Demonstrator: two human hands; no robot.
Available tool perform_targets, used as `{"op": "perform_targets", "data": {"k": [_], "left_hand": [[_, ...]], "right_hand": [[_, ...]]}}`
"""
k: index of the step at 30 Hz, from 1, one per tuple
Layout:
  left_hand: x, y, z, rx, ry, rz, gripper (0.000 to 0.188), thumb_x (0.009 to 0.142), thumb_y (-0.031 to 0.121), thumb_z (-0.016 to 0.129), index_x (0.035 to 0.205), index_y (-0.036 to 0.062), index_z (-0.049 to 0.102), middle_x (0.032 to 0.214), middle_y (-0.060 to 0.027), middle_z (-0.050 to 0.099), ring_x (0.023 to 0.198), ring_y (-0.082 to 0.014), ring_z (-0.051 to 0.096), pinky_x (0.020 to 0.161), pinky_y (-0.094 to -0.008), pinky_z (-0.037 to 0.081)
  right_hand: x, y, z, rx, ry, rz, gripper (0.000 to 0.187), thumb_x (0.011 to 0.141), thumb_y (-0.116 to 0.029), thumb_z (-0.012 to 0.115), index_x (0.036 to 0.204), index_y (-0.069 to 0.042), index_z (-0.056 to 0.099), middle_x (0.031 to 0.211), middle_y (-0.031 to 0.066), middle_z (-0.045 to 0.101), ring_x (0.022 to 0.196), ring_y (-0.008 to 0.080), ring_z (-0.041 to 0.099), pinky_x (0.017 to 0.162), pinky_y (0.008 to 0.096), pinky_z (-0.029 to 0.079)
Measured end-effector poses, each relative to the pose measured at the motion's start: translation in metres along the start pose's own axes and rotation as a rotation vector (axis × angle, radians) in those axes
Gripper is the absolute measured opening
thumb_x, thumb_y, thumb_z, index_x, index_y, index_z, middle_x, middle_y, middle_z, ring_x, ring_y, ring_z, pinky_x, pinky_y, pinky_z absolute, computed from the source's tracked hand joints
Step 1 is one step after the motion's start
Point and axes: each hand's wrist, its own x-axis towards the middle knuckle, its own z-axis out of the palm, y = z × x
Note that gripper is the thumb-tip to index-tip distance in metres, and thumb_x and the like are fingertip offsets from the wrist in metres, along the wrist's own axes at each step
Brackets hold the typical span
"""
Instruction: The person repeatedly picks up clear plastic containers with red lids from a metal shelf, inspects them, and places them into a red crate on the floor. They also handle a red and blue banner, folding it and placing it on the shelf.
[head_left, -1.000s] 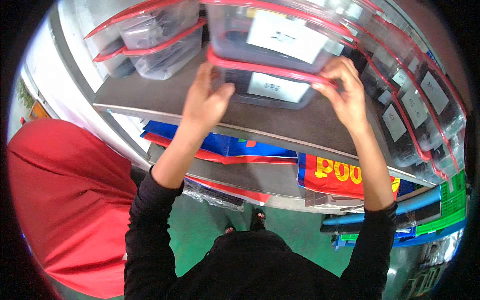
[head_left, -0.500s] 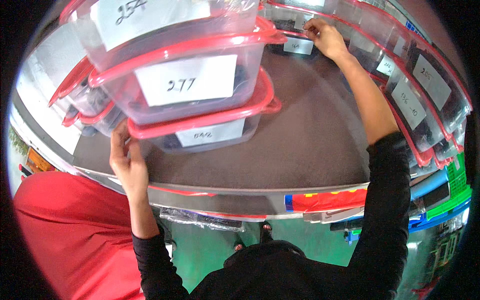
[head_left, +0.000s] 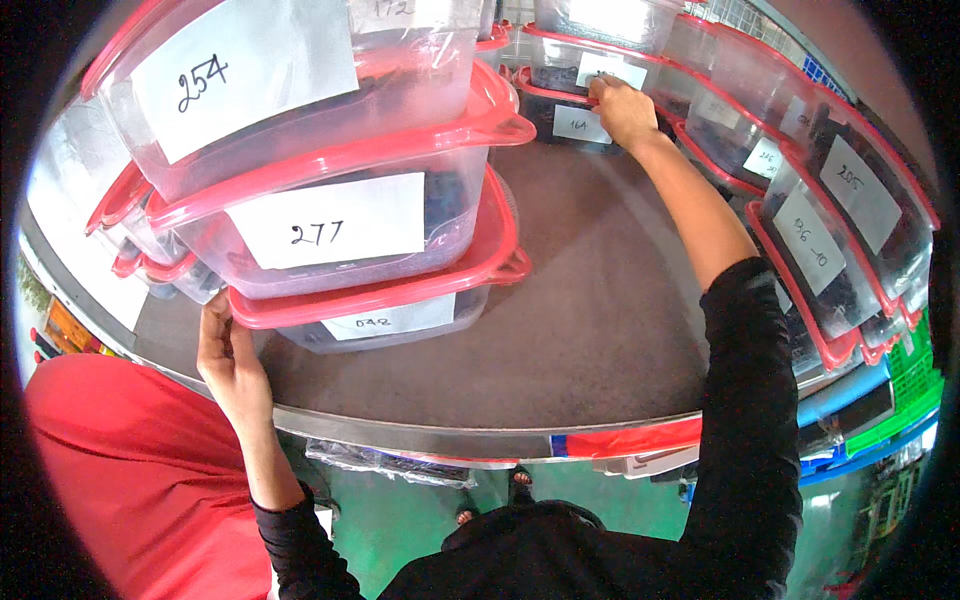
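Note:
A stack of clear plastic boxes with red lids stands at the left on a brown table (head_left: 590, 290), each with a white handwritten label. At the left corner of its lowest plastic box (head_left: 395, 320), my left hand (head_left: 232, 365) has its fingers bent against the lid edge, partly hidden. My right hand (head_left: 628, 112) reaches to the back of the table. Its fingers are curled at the front of a labelled plastic box (head_left: 560, 68), which rests on another dark-filled box (head_left: 540, 118). The fingertips there are partly hidden.
More red-lidded boxes (head_left: 830, 260) are stacked along the right side, and smaller ones (head_left: 150, 225) stand behind the left stack. Red cloth (head_left: 130, 450) fills the lower left. Below the table edge lie plastic-wrapped items (head_left: 390, 462); green crates (head_left: 900, 390) are at the right.
The view has shifted, so the boxes appear lower and further left. My right hand has come down onto the front of the back box. My left hand stays at the stack's corner.

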Motion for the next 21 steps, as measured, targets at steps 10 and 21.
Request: {"op": "perform_targets", "data": {"k": [10, 21], "left_hand": [[0.001, 0.005, 0.006, 0.132, -0.002, 0.061, 0.024, 0.091, 0.000, 0.044, 0.110, -0.0035, 0.057, 0.098, -0.0062, 0.062, 0.090, -0.0123, 0.057, 0.082, -0.0269, 0.045], [-0.001, 0.007, 0.005, 0.179, 0.004, 0.063, 0.019, 0.090, 0.002, 0.046, 0.104, -0.0035, 0.059, 0.090, -0.0068, 0.063, 0.082, -0.0130, 0.059, 0.078, -0.0266, 0.045]], "right_hand": [[-0.057, -0.017, -0.062, 0.048, 0.009, -0.081, 0.014, 0.079, -0.009, 0.057, 0.092, -0.007, 0.057, 0.098, 0.0102, 0.060, 0.094, 0.0308, 0.060, 0.075, 0.0441, 0.051], [-0.085, -0.035, -0.089, 0.079, 0.000, -0.008, 0.019, 0.077, -0.011, 0.063, 0.096, -0.008, 0.061, 0.096, 0.0077, 0.061, 0.093, 0.0305, 0.060, 0.077, 0.0421, 0.050]]}}
